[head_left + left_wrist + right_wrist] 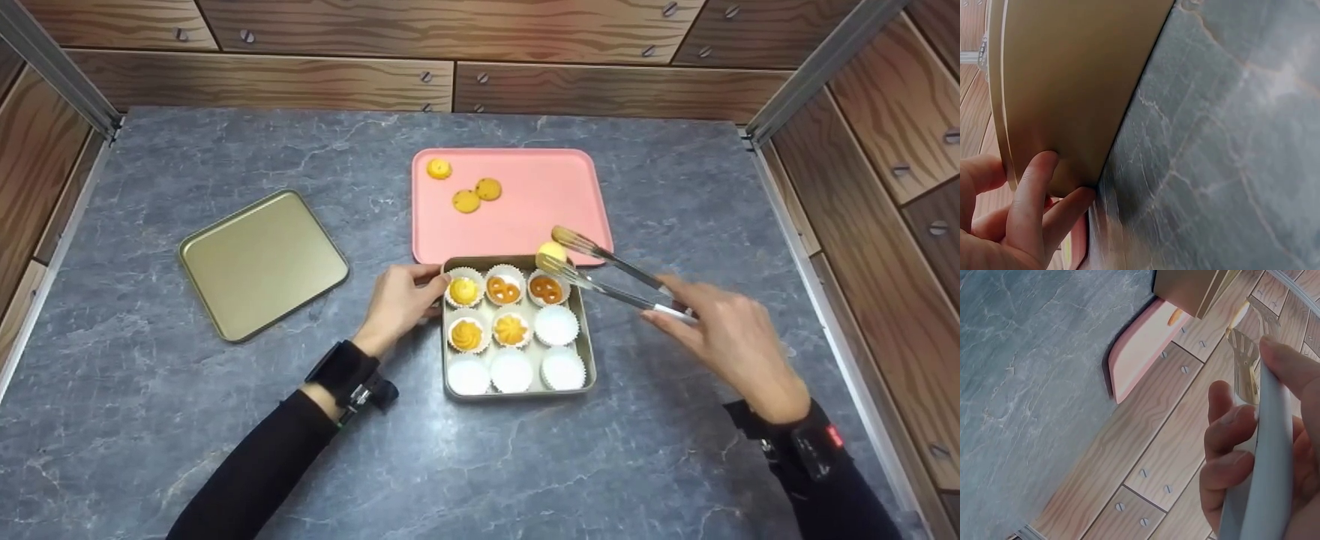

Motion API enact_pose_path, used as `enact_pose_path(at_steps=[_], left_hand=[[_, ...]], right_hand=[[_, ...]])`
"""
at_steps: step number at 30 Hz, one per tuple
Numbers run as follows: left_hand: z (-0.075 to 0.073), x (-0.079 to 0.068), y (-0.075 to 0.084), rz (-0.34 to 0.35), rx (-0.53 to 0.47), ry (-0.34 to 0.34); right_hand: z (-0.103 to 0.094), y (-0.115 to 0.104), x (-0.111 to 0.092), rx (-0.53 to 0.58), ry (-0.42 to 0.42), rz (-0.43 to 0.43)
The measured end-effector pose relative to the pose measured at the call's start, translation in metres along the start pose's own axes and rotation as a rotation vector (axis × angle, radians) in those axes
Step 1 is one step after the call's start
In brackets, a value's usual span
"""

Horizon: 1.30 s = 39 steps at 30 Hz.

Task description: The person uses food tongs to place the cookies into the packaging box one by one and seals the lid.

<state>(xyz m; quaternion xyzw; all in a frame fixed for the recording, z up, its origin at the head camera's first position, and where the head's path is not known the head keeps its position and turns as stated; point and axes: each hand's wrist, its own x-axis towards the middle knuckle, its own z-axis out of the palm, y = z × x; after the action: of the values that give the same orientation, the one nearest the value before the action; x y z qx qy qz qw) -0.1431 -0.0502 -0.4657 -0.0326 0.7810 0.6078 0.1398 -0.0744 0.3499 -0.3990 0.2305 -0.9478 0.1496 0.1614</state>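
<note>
A rectangular metal tin [586, 352] holds white paper cups in rows. Piped cookies [466, 334] and pretzel cookies [502, 290] sit in several cups; the front row [511, 371] shows only white paper. My left hand [401, 301] grips the tin's back left corner, thumb at the rim and fingers on the outer wall [1067, 84]. In my right hand [731, 341] are metal tongs [611, 289] with white handles [1272, 455]. Between the tong tips is a round pale yellow cookie [551, 253], over the tin's back right edge.
Behind the tin lies a pink tray [540, 180], its near edge overlapped by the tin in the head view. On it are a yellow cookie [439, 169] and two round speckled cookies [466, 201]. A gold lid [262, 262] lies at the left. Wood-patterned walls [300, 79] enclose the table.
</note>
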Motion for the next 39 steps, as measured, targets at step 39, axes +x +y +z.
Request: enact_pose_path(at_steps=[39], left_hand=[[-0.003, 0.000, -0.002, 0.021, -0.025, 0.004]], right_hand=[[-0.045, -0.046, 0.015, -0.316, -0.202, -0.261]])
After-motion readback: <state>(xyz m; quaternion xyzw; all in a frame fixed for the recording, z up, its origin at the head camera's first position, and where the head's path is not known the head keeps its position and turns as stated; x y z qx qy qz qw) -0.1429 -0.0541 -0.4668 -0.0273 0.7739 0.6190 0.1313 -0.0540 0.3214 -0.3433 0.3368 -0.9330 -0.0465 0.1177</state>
